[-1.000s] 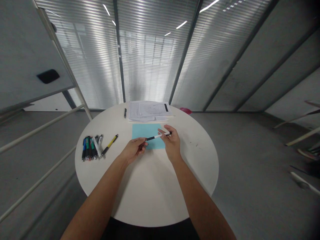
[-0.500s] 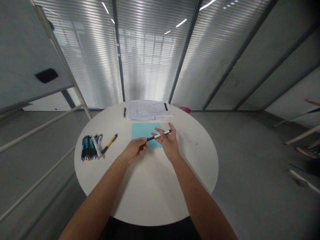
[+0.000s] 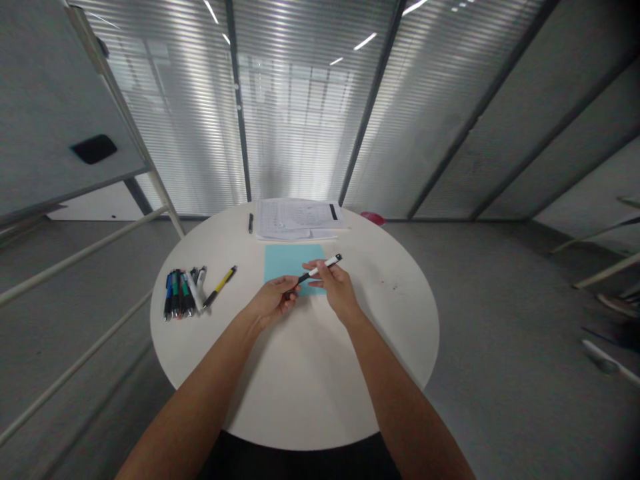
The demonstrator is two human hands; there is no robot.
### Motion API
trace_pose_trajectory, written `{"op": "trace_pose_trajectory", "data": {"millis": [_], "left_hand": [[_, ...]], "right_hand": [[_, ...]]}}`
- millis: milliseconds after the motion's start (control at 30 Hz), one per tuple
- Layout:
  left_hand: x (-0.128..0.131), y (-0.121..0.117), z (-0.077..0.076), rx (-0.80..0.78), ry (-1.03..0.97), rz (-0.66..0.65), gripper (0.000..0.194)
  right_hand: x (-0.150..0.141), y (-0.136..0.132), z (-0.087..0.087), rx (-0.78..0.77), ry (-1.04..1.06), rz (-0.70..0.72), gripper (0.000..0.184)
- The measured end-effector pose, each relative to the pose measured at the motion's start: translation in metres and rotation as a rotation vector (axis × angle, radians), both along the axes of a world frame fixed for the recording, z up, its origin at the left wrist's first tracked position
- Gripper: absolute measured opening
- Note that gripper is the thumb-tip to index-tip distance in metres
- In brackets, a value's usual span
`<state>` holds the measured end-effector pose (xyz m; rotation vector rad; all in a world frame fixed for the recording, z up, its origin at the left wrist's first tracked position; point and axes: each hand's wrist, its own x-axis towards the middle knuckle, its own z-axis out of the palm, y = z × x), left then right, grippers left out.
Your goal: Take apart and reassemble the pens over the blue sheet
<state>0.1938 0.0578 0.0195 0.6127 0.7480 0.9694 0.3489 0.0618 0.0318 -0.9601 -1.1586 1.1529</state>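
A person's left hand (image 3: 274, 299) pinches the dark end of a black-and-white pen (image 3: 313, 272) as the right hand's (image 3: 340, 287) fingers grip its white barrel, holding it aslant above a light-blue sheet (image 3: 287, 259). Printed papers (image 3: 295, 219) and a dark pen (image 3: 251, 223) lie by the round table's (image 3: 300, 380) far edge; clustered pens (image 3: 184, 293) and a yellow-and-black pen (image 3: 221, 287) lie toward its left edge.
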Motion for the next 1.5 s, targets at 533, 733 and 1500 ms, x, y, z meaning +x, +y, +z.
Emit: {"op": "trace_pose_trajectory", "data": {"millis": [533,733,1500], "left_hand": [[-0.017,0.005,0.010,0.073,0.095,0.172,0.018],[-0.026,0.008,0.010,0.175,0.321,0.215,0.028],[-0.043,0.021,-0.007,0.254,1.485,0.127,0.035]], "right_hand": [[0.029,0.019,-0.009,-0.395,0.417,-0.270,0.022],[0.036,0.027,-0.017,-0.487,0.222,-0.356,0.015],[0.016,0.011,-0.022,-0.108,-1.133,-0.233,0.022]]}}
